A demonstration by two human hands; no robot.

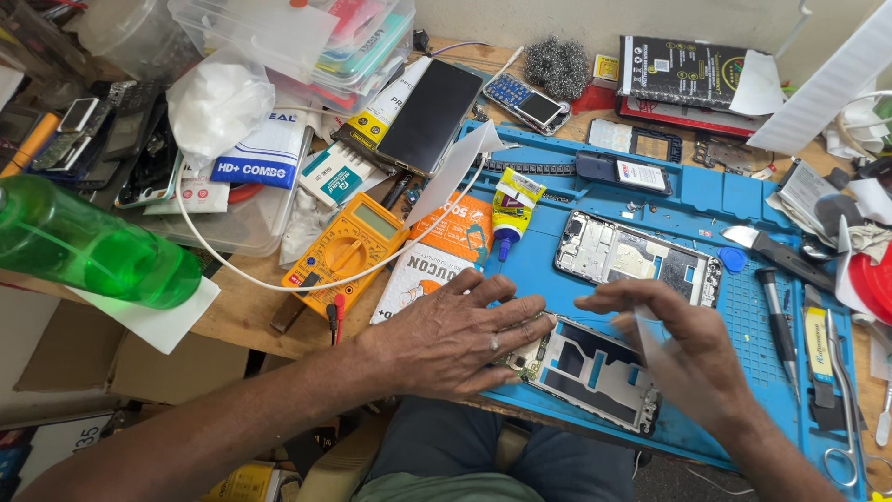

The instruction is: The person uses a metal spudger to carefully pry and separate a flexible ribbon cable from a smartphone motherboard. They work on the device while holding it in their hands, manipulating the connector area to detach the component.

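Note:
My left hand [457,336] lies flat, fingers spread, pressing the left end of an opened phone frame [595,372] on the blue work mat [734,200]. My right hand [683,349] hovers over the frame's right end, its fingers pinching a thin translucent strip [649,346] that stands up from the frame. A second opened phone body [636,258] lies just beyond the hands. Part of the near frame is hidden under both hands.
A yellow multimeter [346,249] with a white cable, a glue tube [509,212] and a black phone [429,115] sit to the left. A green bottle [88,246] lies far left. Screwdrivers [779,316], tweezers and scissors [844,390] line the mat's right side. Boxes and parts crowd the back.

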